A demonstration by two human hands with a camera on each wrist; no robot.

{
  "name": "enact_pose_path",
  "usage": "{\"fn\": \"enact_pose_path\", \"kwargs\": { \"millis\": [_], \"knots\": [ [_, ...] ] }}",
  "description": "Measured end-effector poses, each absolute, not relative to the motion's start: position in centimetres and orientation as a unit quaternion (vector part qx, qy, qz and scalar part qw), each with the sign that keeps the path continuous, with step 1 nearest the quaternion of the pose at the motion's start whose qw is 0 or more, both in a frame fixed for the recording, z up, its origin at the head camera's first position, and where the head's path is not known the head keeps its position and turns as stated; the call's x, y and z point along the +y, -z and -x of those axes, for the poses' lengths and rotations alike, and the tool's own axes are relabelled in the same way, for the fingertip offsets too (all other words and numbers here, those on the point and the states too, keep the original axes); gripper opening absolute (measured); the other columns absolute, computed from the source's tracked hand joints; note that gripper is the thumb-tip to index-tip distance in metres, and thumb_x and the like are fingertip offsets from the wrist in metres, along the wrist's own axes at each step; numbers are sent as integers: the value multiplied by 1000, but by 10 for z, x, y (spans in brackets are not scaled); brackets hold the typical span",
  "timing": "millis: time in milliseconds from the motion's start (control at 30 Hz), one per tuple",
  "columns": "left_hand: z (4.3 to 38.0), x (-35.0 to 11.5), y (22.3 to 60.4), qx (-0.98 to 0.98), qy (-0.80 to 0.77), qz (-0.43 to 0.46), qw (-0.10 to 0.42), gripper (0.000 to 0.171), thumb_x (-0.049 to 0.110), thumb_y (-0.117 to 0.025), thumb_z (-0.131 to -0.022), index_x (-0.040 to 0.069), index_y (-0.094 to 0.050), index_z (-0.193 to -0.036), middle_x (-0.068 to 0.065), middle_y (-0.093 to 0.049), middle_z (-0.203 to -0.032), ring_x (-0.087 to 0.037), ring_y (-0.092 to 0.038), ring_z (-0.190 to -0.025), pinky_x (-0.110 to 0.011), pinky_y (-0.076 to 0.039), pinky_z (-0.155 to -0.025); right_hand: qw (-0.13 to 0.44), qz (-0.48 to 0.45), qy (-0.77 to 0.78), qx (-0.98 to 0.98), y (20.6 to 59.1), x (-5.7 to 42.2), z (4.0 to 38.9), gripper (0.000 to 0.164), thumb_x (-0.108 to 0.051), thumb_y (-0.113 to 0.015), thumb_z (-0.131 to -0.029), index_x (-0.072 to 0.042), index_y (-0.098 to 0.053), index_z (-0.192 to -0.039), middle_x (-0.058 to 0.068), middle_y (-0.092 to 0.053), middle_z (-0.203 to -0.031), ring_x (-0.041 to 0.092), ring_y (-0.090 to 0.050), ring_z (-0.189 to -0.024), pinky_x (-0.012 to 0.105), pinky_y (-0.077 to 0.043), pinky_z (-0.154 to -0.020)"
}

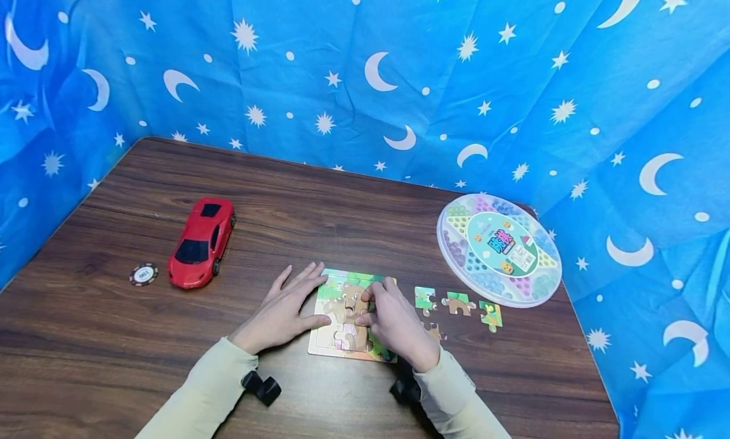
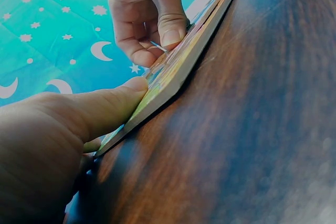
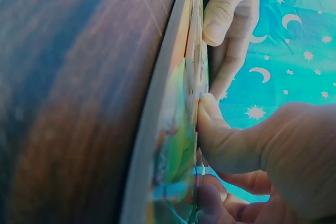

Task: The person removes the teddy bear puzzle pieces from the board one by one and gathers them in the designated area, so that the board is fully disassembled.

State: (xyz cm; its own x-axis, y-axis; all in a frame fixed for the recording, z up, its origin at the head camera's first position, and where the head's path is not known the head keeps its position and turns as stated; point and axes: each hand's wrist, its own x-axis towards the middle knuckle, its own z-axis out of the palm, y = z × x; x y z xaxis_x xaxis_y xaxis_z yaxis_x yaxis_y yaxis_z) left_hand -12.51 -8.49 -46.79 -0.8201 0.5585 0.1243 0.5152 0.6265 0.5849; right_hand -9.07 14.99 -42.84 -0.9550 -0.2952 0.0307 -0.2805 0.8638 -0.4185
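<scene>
A jigsaw puzzle board with a cartoon bear picture lies on the table, partly filled with pieces. My left hand rests at its left side, fingers spread and fairly straight, the thumb touching the picture. From the right, my right hand reaches over the board and pinches a puzzle piece between thumb and bent index finger, low against the picture. In the left wrist view that right hand has its fingertips close on the surface. The piece is largely hidden by the fingers.
Loose puzzle pieces lie right of the board, among them a green one, a brown one and a green-orange one. Behind them is a round board-game box. A red toy car and a poker chip sit at left.
</scene>
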Motion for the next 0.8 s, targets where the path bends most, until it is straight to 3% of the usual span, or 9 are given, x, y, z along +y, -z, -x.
{"fn": "enact_pose_path", "kwargs": {
  "millis": [100, 333, 800],
  "knots": [
    [125, -85, 468, 901, -314, -298, 35, 80, 52, -69, -85, 6, -44, -146, -6, -28, -157, -22, -21, -146, -49, 1, -118, 14, 151, 213, 965, 428, 149, 91, 22, -14, -77, -83, -11, -59, -95, -1, -45, -86, 13, -40, -69, 27, -41, -60],
    [125, -85, 467, 901, -316, -296, 36, 80, 52, -69, -85, 6, -44, -146, -6, -28, -157, -23, -21, -146, -49, 0, -118, 32, 157, 182, 970, 428, 146, 92, 43, -23, -77, -85, -6, -60, -121, 3, -50, -94, 20, -47, -83, 31, -40, -59],
    [125, -85, 469, 901, -313, -299, 33, 79, 52, -69, -85, 7, -44, -146, -6, -29, -157, -22, -21, -146, -49, 1, -118, 45, 150, 195, 968, 426, 144, 93, 38, -20, -76, -85, -10, -60, -118, 0, -44, -91, 14, -41, -72, 26, -39, -55]
  ]
}}
